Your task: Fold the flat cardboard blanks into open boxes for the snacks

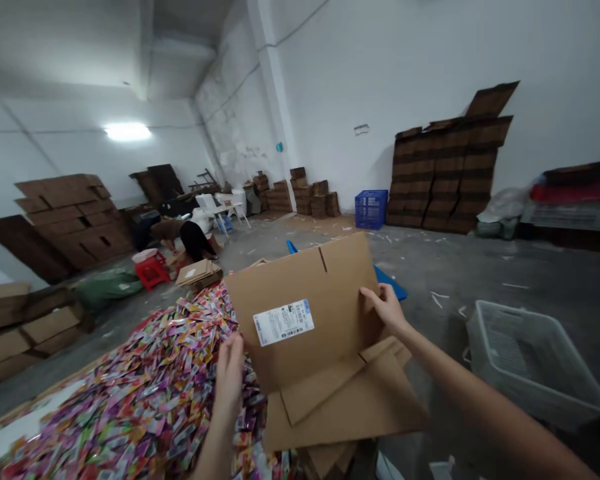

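Observation:
Between my hands a brown cardboard box (pixel 325 280), partly folded, is held up with a slot in its upper edge and creased flaps below. A white printed label (pixel 283 322) is stuck on its upright panel. My right hand (pixel 387 308) grips the right edge, thumb on the near face and other fingers mostly hidden. At the left edge my left hand (pixel 230 363) is closed on the cardboard, its fingertips partly out of sight. Under and left of the box spreads a heap of small colourful packets (pixel 150 387). More folded cardboard (pixel 330 459) lies below it.
A clear plastic bin (pixel 535 363) stands on the floor at right. Behind are a blue crate (pixel 371 209), tall carton stacks (pixel 443 177) and a red stool (pixel 153 269). A person (pixel 193 239) bends down at the left, near flat cartons (pixel 199 273).

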### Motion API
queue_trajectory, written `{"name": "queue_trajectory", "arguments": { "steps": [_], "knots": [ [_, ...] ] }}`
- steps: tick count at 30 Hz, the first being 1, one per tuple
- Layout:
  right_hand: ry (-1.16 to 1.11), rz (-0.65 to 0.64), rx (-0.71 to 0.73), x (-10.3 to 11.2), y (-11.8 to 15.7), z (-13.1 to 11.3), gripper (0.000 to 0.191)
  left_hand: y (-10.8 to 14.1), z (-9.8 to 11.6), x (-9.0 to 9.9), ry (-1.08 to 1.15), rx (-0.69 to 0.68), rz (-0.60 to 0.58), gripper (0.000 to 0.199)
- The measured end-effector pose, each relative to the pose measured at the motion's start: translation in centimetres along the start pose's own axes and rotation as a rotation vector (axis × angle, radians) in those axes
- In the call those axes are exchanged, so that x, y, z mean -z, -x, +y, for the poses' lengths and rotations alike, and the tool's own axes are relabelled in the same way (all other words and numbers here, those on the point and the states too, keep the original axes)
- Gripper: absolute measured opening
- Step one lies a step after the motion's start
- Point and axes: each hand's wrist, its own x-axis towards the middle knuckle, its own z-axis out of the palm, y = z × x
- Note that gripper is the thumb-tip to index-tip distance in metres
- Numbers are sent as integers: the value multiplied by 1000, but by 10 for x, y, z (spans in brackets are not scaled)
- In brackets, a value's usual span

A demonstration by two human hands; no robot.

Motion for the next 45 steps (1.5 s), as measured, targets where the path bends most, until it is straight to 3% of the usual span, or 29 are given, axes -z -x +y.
{"name": "queue_trajectory", "arguments": {
  "steps": [3,5,8,11,16,18,21,23,24,28,30,33,35,37,39,41,42,43,45],
  "knots": [
    [-195,-46,147,10,1,-21,60,0,52,-5,191,-154,33,67],
    [-246,-43,214,12,5,-38,55,5,72,-11,199,-191,-22,63],
    [-262,20,218,10,4,-60,51,16,83,-20,188,-120,-228,53],
    [-201,11,146,5,-6,-69,62,27,87,-23,210,-74,-387,50],
    [-141,-147,129,17,-13,-84,72,32,101,-25,222,2,-339,65],
    [-187,-277,156,29,-2,-100,67,27,107,-32,229,-9,-258,65],
    [-194,-706,237,41,14,-124,64,14,110,-47,233,-113,-115,60],
    [-161,-906,259,42,16,-128,68,9,110,-53,119,-256,-109,53],
    [-140,-914,253,40,15,-125,71,9,111,-54,-1,-327,-156,51],
    [41,-595,215,24,4,-88,92,32,113,-53,-671,-442,-533,53],
    [162,-451,256,16,4,-70,106,46,115,-59,-891,-478,-664,55],
    [229,-434,323,9,3,-59,115,48,120,-81,-1083,-576,-826,46],
    [163,-510,298,12,-3,-62,106,35,122,-95,-1143,-646,-910,51],
    [28,-536,204,22,-8,-70,88,13,122,-105,-1145,-692,-902,48],
    [-78,-366,184,33,-4,-81,72,-9,118,-109,-1136,-716,-830,46],
    [-37,-115,352,38,16,-92,57,-27,109,-109,-1111,-698,-815,47],
    [39,-57,488,37,30,-96,50,-34,102,-108,-1103,-686,-820,48],
    [139,-72,623,33,46,-98,46,-38,96,-107,-1091,-679,-823,48],
    [368,-244,825,16,75,-96,53,-40,82,-104,-1087,-687,-773,45]
  ]
}}
